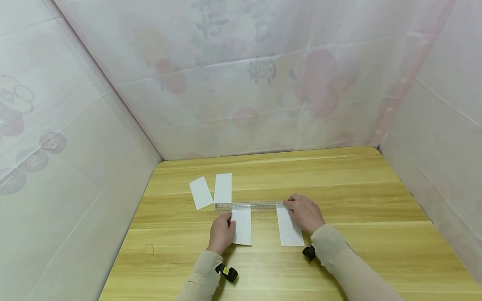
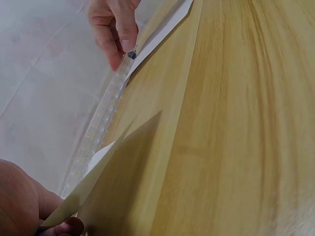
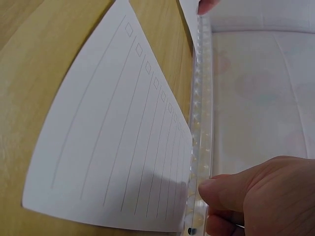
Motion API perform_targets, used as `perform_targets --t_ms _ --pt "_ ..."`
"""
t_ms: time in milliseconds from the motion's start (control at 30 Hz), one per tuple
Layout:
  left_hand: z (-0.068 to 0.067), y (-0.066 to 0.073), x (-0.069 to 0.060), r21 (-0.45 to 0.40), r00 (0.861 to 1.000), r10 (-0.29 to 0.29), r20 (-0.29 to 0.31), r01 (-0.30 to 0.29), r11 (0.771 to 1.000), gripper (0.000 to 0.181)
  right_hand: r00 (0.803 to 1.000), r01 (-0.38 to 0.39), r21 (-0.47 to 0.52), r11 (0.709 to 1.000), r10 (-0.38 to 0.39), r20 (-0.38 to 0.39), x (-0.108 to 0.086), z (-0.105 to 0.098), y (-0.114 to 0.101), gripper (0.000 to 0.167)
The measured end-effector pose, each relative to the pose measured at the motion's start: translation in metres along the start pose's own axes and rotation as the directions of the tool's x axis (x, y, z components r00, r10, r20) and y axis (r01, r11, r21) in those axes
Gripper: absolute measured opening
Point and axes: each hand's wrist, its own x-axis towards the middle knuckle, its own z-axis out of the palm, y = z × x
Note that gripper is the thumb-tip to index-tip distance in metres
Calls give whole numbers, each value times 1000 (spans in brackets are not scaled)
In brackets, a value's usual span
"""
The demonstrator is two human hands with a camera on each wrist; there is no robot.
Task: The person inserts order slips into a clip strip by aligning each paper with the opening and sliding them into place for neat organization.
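Note:
A long clear plastic strip point(image 1: 260, 205) with a row of rounded, ring-like shapes lies crosswise on the table. Its right end is pinched between the thumb and fingers of my right hand point(image 1: 304, 212). Beneath that hand, a white sheet point(image 3: 118, 132) with ruled lines and small checkboxes meets the strip along its top edge. My left hand point(image 1: 221, 234) pinches the left edge of another white sheet point(image 1: 242, 225), lifting that side off the table in the left wrist view. This sheet's top edge is at the strip; whether it is fastened there I cannot tell.
Two more white sheets, one tilted point(image 1: 201, 193) and one straighter point(image 1: 223, 188), lie beyond the strip's left end. The wooden table point(image 1: 357, 184) ends at a printed cloth wall point(image 1: 244, 104) behind, with cloth on both sides too.

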Motion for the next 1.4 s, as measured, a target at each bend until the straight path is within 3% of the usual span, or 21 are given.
perform_targets --t_ms 867,1100,1400 --pt "3 4 0 -6 999 38 9 -38 999 28 1000 -2 -9 1000 2 6 1 0 0 25" --pt "4 6 1 -4 999 34 22 -34 999 22 1000 -12 2 1000 12 7 1 -1 -1 25" --pt "4 9 1 -14 999 30 29 -29 999 28 1000 -6 -7 1000 6 15 0 -3 -1 25"
